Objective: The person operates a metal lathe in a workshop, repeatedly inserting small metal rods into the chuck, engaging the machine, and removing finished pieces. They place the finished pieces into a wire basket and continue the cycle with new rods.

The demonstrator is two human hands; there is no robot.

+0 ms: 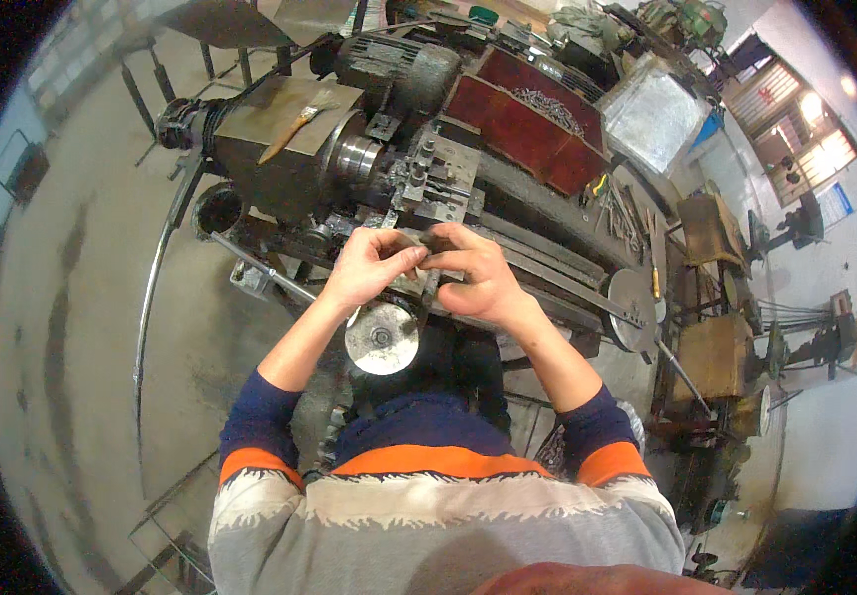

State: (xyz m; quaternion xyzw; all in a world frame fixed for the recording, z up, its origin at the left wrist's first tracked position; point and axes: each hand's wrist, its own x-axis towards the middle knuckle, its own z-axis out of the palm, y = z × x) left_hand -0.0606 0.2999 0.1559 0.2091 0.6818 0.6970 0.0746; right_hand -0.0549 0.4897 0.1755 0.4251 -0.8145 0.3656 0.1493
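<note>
My left hand and my right hand meet in front of a metal lathe's tool post. Their fingertips come together around something small and dark that I cannot make out, mostly hidden by the fingers. Just below my left hand is a round metal handwheel. The lathe's shiny chuck is beyond my hands to the left, with metal chips around the cutting area.
A brush lies on the headstock cover. Behind the bed stands a dark red tray with small metal parts. Hand tools lie at its right, near a round metal disc. A long lever stands out at left.
</note>
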